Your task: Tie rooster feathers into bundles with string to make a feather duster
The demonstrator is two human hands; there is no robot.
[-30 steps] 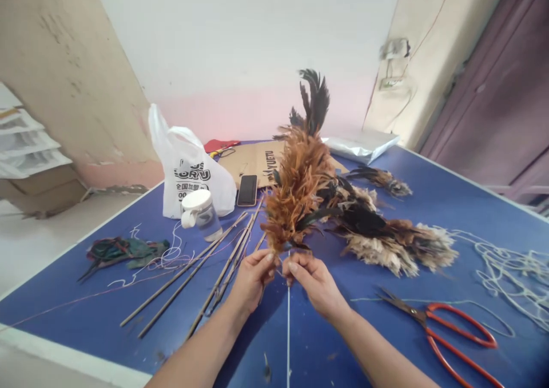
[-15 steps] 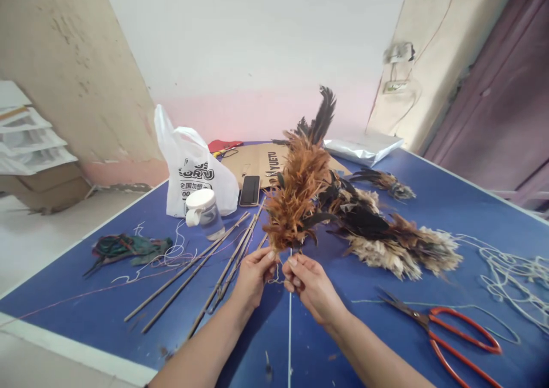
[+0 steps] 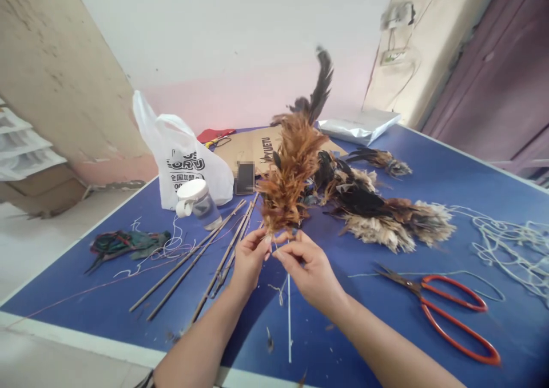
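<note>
Nearest, a small dark feather scrap (image 3: pixel 269 340) lies on the blue, white-edged surface (image 3: pixel 334 348). To the right, metal scissors with long red looped handles (image 3: pixel 414 288) lie with blades slightly apart, a thin pale-green cord (image 3: pixel 476 279) passing beside them.

At centre, the left hand (image 3: pixel 251 262) has its thumb and fingers pinched together at the lower end of an upright, fluffy orange-brown feather bundle topped with long black plumes (image 3: pixel 294 170). The right hand (image 3: pixel 309 265), just beside it, has its thumb and forefinger pressed together on a thin pale thread (image 3: pixel 276 247) at the bundle's base; the exact contact is too small to make out. A loose, kinked pale string end (image 3: pixel 281 293) hangs or lies below the hands; I cannot tell which.

Left of the hands, slim brown wooden sticks (image 3: pixel 228 252) lie slantwise, near a dark-green tangled bundle (image 3: pixel 128 244). To the right are a white cord tangle (image 3: pixel 512 256) and a pile of black, brown and cream feather bundles (image 3: pixel 394 222).

Farther back stand a clear mug with a white lid and handle (image 3: pixel 206 209) and a white plastic bag with black lettering (image 3: pixel 193 167), with a flat brown printed paper bag (image 3: pixel 240 154) and a silver packet (image 3: pixel 360 129) beyond.
</note>
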